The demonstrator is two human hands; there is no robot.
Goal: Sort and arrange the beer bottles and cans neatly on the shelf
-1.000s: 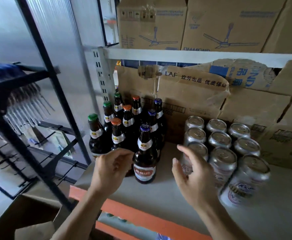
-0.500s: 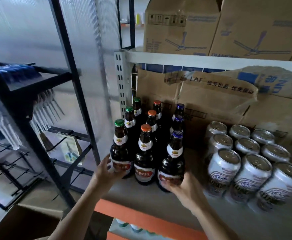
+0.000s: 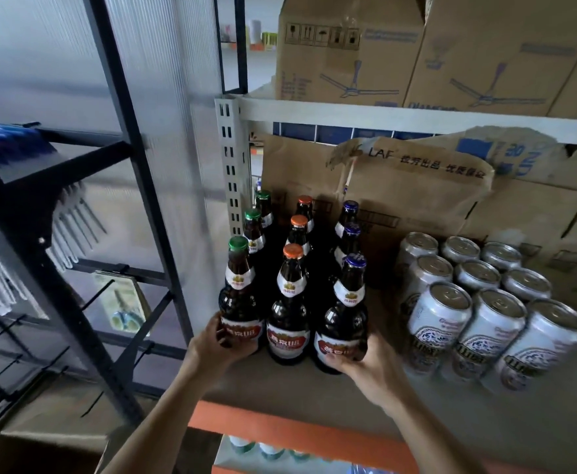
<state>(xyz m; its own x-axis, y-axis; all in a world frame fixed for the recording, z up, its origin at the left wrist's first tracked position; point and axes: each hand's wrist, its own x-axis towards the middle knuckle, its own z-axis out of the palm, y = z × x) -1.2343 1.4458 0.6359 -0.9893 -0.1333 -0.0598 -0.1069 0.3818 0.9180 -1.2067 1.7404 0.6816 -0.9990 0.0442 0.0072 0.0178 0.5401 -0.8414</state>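
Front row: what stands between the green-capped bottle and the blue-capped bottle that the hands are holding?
One orange-capped bottle, upright, seen in the head view. The left hand grips the green-capped bottle, the right hand the blue-capped bottle.

Arms reach forward; left hand (image 3: pixel 217 347) grips front green-capped bottle (image 3: pixel 237 295); right hand (image 3: pixel 369 367) apparently grips front blue-capped bottle (image 3: pixel 347 313).

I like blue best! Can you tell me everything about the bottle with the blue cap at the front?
The front blue-capped bottle is dark brown glass, with a white neck label and a red and white body label. It stands upright on the grey shelf, first in the blue row, right of the front orange-capped bottle. The right hand grips its base.
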